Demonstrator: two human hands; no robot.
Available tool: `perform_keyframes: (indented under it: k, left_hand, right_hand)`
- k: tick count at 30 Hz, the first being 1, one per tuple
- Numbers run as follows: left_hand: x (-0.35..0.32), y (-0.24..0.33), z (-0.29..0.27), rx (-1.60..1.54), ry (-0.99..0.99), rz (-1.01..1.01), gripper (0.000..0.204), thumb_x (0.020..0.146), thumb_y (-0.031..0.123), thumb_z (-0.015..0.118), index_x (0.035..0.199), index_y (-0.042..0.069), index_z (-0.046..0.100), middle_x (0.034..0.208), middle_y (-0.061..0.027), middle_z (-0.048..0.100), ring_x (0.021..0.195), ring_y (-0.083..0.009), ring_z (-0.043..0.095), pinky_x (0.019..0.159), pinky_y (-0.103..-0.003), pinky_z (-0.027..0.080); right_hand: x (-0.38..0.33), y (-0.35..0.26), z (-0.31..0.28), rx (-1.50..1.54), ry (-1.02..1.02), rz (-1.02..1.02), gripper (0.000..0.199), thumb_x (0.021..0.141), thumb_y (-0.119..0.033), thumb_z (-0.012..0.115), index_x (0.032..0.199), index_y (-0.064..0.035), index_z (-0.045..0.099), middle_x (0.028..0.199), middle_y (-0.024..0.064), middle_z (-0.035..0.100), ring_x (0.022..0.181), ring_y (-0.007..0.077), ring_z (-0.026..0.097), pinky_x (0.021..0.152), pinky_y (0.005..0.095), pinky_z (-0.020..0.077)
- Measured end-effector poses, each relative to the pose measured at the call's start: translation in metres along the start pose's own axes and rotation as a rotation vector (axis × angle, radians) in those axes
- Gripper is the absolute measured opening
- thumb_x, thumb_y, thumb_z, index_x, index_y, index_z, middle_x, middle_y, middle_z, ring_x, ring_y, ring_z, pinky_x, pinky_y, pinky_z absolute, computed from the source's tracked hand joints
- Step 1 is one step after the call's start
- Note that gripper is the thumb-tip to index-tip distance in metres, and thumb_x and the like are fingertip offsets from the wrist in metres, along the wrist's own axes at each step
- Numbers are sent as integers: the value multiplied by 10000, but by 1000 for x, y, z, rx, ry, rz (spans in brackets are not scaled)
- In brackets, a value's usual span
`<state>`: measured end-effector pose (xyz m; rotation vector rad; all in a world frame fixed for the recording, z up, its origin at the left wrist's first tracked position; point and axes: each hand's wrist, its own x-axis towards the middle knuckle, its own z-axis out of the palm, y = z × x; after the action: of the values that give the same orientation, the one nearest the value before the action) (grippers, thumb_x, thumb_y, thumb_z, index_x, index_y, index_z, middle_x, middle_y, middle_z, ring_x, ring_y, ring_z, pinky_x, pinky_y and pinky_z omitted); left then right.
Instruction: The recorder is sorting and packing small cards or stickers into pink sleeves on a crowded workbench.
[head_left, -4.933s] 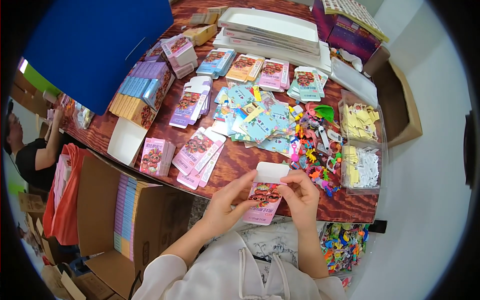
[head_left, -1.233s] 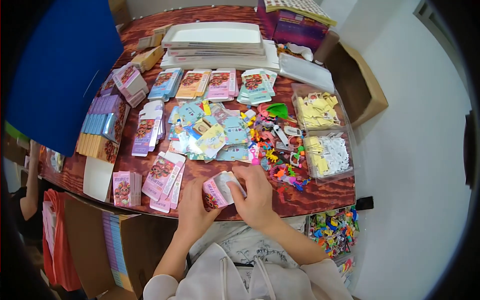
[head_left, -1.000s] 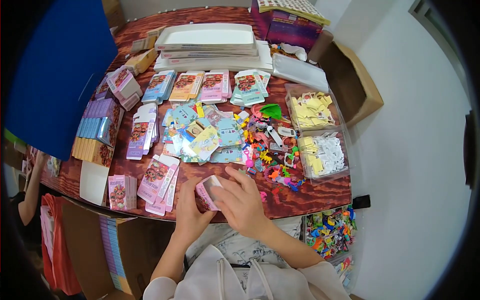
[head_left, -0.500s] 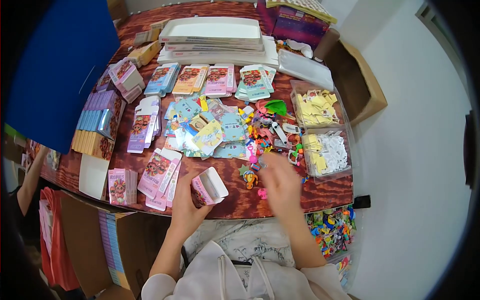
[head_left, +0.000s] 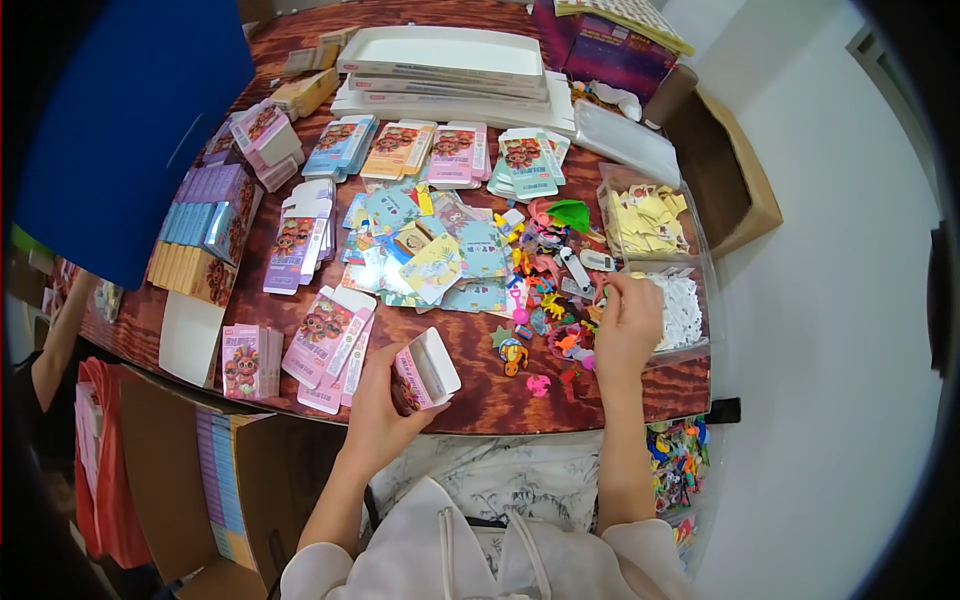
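One broad wooden table (head_left: 470,345) filled most of the view, its far end taken up by a stack of flat white trays (head_left: 450,70). We saw a big blue sheet (head_left: 120,130) hanging over its left side. A brown carton (head_left: 735,175) stood off its right edge, and a second carton (head_left: 190,470) sat below the near edge on the left.

Across the middle lay rows of flat pink, blue and orange card packs (head_left: 440,150), with a loose heap of pale blue cards (head_left: 440,250) nearer us. Two clear tubs stood at the right: one held yellow pieces (head_left: 645,215), the other white pieces (head_left: 685,310). Between the cards and the tubs spread a scatter of small coloured toys (head_left: 550,300).

Our left hand (head_left: 375,405) was clenched around a small pink box (head_left: 425,372), held just above the near table edge with its white flap open and its mouth tilted up to the right. Our right hand (head_left: 628,325) rested at the right rim of the toy scatter, just beside the tub of white pieces. Its fingertips (head_left: 610,292) were pinched together, though we could not tell whether anything sat between them. The box and the right hand were well apart.
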<state>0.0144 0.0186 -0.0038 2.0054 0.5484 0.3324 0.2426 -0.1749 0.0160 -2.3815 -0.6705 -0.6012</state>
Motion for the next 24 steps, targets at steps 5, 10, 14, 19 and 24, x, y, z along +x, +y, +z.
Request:
perform_keyframes:
  k: [5,10,14,19,24]
  left_hand:
    - [2,-1,0,4,5,-7,810,682,82,893,1373,38,472,1201,-101,582,1099,-228,586,922,-354,487]
    - [3,-9,6,78,2,59,790,693,82,877,1370,40,472,1166,-102,579,1082,-238,588,919,-354,485]
    - [2,-6,5,109,-19,75,742,706,53,835,1355,43,475,1164,-121,570,1085,-264,590,932,-355,477]
    - [-1,-9,3,91,-11,98,754,678,32,827,1345,40,475,1213,-146,558,1143,-306,569,978,-373,456]
    - [-3,-3,4,37,-86,109,745,696,39,819,1340,20,444,1344,-209,512,1363,-394,448,1084,-436,407]
  right_hand:
    - [0,6,-22,936,-44,385,101,925,10,571,1014,-12,614,840,91,628,708,228,625,692,360,499]
    - [-11,33,11,1672,-534,978,139,914,-10,598,1049,-42,594,717,46,571,510,177,535,396,307,381]
    - [-24,18,26,444,-432,96,165,871,-82,686,1018,-26,634,739,64,555,653,193,606,567,335,466]
    - [-33,-20,32,36,-495,52,196,800,-115,764,919,-51,621,907,124,585,749,353,643,648,448,502]
    - [-37,-26,33,-18,-440,-49,212,798,-63,734,914,-61,556,943,126,567,724,370,638,602,474,495]
